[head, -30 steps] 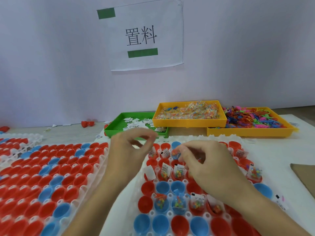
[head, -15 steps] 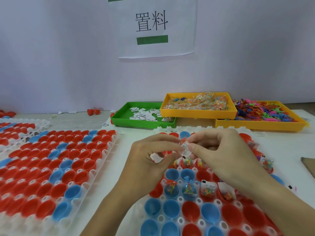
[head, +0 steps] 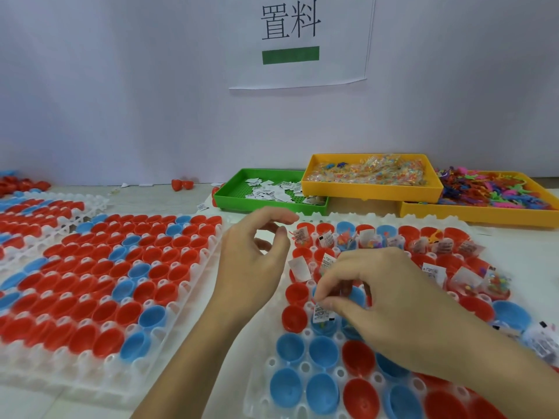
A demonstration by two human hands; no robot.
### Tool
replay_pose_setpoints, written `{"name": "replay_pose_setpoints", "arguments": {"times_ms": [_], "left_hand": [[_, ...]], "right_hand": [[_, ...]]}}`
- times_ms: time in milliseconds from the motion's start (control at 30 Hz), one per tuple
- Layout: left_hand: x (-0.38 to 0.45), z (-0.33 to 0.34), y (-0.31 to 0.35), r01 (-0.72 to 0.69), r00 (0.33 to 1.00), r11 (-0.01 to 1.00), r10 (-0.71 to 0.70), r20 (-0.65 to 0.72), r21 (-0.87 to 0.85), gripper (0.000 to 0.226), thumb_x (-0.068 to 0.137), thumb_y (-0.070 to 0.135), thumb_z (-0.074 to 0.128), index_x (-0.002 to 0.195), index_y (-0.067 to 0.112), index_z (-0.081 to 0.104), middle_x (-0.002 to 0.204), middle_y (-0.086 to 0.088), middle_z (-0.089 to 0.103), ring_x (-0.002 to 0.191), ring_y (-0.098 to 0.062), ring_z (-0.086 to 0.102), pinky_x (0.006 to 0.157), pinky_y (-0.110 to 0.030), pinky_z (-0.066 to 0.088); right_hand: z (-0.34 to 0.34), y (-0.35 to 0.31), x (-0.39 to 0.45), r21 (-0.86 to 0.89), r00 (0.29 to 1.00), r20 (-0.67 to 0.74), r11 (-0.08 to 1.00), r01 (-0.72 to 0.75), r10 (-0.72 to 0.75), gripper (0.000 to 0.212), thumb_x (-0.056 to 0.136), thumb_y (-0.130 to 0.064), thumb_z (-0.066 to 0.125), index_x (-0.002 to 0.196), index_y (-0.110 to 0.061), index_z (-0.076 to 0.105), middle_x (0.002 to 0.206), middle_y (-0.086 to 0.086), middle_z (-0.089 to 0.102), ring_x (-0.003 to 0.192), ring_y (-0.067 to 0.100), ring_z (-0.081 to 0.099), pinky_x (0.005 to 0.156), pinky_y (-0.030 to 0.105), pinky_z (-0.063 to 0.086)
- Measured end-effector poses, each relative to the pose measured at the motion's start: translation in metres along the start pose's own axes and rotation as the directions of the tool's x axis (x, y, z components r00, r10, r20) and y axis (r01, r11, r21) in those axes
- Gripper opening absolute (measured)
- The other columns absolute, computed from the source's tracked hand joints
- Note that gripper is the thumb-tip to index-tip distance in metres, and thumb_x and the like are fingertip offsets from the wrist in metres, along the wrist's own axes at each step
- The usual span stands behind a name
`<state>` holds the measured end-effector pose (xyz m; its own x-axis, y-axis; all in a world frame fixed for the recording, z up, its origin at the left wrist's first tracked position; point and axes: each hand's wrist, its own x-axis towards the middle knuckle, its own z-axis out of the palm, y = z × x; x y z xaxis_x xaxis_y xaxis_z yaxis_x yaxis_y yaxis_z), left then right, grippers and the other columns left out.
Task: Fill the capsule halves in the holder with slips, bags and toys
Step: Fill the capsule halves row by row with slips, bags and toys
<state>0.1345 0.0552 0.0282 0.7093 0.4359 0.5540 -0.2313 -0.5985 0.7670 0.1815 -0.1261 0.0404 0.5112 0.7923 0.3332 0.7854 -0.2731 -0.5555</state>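
A white holder (head: 257, 385) in front of me carries red and blue capsule halves; its far rows hold slips and small bags, its near rows hold none. My right hand (head: 390, 303) pinches a printed paper slip (head: 321, 313) over a blue half (head: 322, 326) in the holder's left part. My left hand (head: 252, 261) hovers beside the holder's left edge with loosely curled fingers and nothing in it. Behind stand a green tray of slips (head: 233, 193), a yellow tray of bags (head: 373, 190) and a yellow tray of coloured toys (head: 472, 214).
A second holder (head: 99, 367) of red and blue halves lies to the left, with a third (head: 90, 204) behind it. Loose red halves (head: 182, 184) lie by the wall. A paper sign (head: 298, 40) hangs on the wall above the trays.
My hands were together pinching a slip above the holder. Now the right hand has brought the slip down to a blue half, and the left hand has let go and drawn back left.
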Motion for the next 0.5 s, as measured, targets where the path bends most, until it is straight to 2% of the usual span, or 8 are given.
{"name": "replay_pose_setpoints", "arguments": {"times_ms": [100,200,267,333,367,400,500], "left_hand": [[0.000,0.000,-0.001,0.007,1.000,1.000,-0.007,-0.006,0.015,0.031,0.091,-0.001,0.056,0.093,0.024,0.073,0.094,0.021,0.070,0.092,-0.003,0.063,0.066,-0.012,0.047],[0.001,0.000,-0.001,0.014,1.000,0.999,-0.014,-0.009,0.037,0.031,0.091,0.000,0.056,0.093,0.026,0.073,0.094,0.022,0.070,0.094,-0.001,0.062,0.068,-0.010,0.048],[0.000,0.000,-0.001,0.012,1.000,0.999,-0.011,-0.007,0.044,0.031,0.091,0.000,0.057,0.093,0.027,0.072,0.094,0.023,0.069,0.094,0.000,0.062,0.068,-0.010,0.048],[0.000,0.000,-0.001,0.008,1.000,0.999,-0.008,-0.005,0.051,0.031,0.091,0.000,0.057,0.093,0.027,0.072,0.094,0.023,0.070,0.093,0.000,0.062,0.067,-0.010,0.049],[0.000,0.000,-0.001,0.007,1.000,0.999,-0.007,-0.005,0.051,0.031,0.091,0.000,0.057,0.093,0.027,0.072,0.093,0.023,0.070,0.093,0.000,0.062,0.067,-0.010,0.049],[0.000,0.000,-0.001,0.006,1.000,0.999,-0.006,-0.004,0.051,0.031,0.091,0.000,0.057,0.093,0.027,0.072,0.093,0.023,0.070,0.093,0.000,0.062,0.066,-0.011,0.049],[0.000,0.000,-0.001,0.006,1.000,0.998,-0.006,-0.001,0.058,0.032,0.091,0.000,0.057,0.092,0.029,0.072,0.093,0.023,0.070,0.093,0.000,0.062,0.067,-0.011,0.049]], "right_hand": [[0.010,0.008,-0.001,0.018,1.000,0.029,1.000,0.000,-0.001,0.025,0.087,-0.021,0.074,0.086,-0.046,0.068,0.092,-0.031,0.064,0.091,-0.005,0.061,0.068,0.010,0.046],[0.017,0.015,0.001,0.059,0.999,0.031,0.998,0.004,-0.006,0.039,0.088,-0.025,0.071,0.081,-0.062,0.061,0.088,-0.036,0.063,0.088,-0.007,0.061,0.069,0.012,0.041],[0.018,0.013,0.002,0.115,0.999,0.044,0.993,-0.013,0.008,0.031,0.085,-0.039,0.065,0.079,-0.068,0.058,0.086,-0.040,0.061,0.087,-0.011,0.060,0.069,0.012,0.042],[0.014,0.011,0.005,0.059,0.999,0.051,0.998,0.009,-0.012,0.021,0.081,-0.051,0.054,0.080,-0.073,0.052,0.089,-0.045,0.058,0.088,-0.017,0.057,0.061,0.008,0.045],[0.011,0.008,0.006,0.020,0.998,0.054,1.000,0.021,-0.022,0.021,0.079,-0.053,0.050,0.081,-0.074,0.051,0.089,-0.047,0.056,0.089,-0.019,0.056,0.064,0.004,0.045],[0.009,0.005,0.006,0.011,0.998,0.061,1.000,0.016,-0.016,0.022,0.077,-0.053,0.051,0.081,-0.075,0.050,0.088,-0.049,0.054,0.088,-0.020,0.055,0.069,0.001,0.044],[0.009,0.004,0.005,0.054,0.998,0.068,0.998,-0.019,0.016,0.039,0.084,-0.042,0.060,0.074,-0.078,0.050,0.081,-0.050,0.055,0.086,-0.020,0.055,0.067,0.007,0.044]]}}
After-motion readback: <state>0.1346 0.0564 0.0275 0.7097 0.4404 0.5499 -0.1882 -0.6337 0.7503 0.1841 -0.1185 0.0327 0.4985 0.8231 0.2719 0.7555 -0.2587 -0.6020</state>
